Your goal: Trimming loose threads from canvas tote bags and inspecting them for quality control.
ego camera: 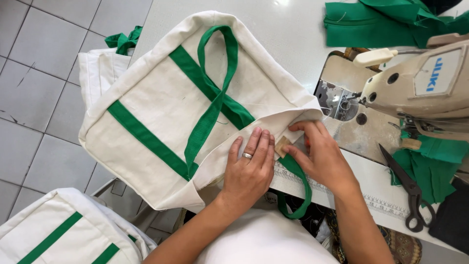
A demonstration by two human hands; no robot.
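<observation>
White desk [293, 34] by sewing machine [420, 93] | left hand [249, 171] pressing flat on cream bag [161, 112] (fingers together) | right hand [320, 154] pinching bag's edge, nearer needle.

Cream canvas bag [161, 105] showing green straps [215, 98], small tan label [282, 145] lying at its hem, green fabric pieces [391, 22] sitting at the worktop's far right corner, beige sewing machine [420, 88], black scissors [405, 188], pale grey speckled worktop [288, 34].
</observation>
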